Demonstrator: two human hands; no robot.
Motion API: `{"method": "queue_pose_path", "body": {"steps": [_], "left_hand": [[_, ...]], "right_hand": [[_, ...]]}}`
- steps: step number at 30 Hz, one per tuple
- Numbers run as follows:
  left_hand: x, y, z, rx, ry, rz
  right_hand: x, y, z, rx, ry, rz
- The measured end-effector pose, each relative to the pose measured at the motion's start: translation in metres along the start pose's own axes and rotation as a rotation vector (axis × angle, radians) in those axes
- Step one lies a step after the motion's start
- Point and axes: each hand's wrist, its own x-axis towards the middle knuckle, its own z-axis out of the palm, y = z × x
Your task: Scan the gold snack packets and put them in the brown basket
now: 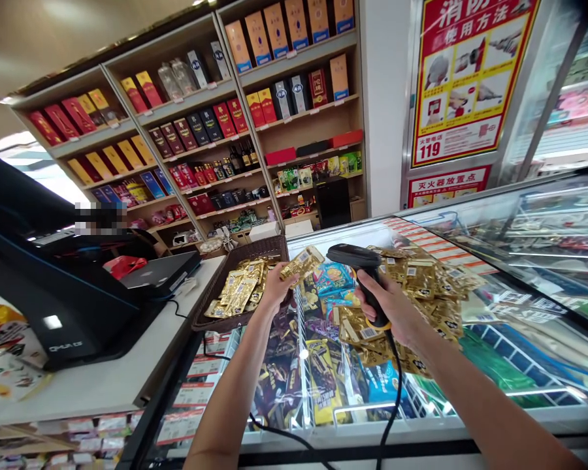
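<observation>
My left hand [277, 287] is closed on the end of a gold foil packet [304, 261], held above the glass top of the freezer. In my right hand [385, 303] is a black barcode scanner [355, 254], gripped by its handle, its head pointing left toward the packet. A black cable runs down from the scanner. Under and beside the right hand, many similar gold packets [421, 277] lie heaped on the glass. Left of my left hand, a brown woven basket [279, 247] holds more gold packets [240, 287].
Wrapped goods, some in blue packs [333, 277], show through the freezer glass [318, 427]. A checkout machine [78, 287] stands on the white counter [102, 385] at left. A person [127, 245] is behind it. Shelves [294, 59] of boxes line the back wall.
</observation>
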Motion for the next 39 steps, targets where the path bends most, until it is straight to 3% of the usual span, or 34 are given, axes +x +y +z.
{"method": "queue_pose_path", "body": {"steps": [6,13,39], "left_hand": [[0.003,-0.007,0.001,-0.13,0.125,-0.094],[0.004,-0.011,0.002,-0.203,0.092,-0.134],[0.004,-0.014,0.002,-0.102,0.064,-0.118]], "right_hand": [[0.0,0.0,0.0,-0.011,0.011,0.007],[-0.002,0.0,0.003,-0.075,-0.017,-0.002],[-0.005,0.004,0.006,-0.18,-0.062,0.007]]}}
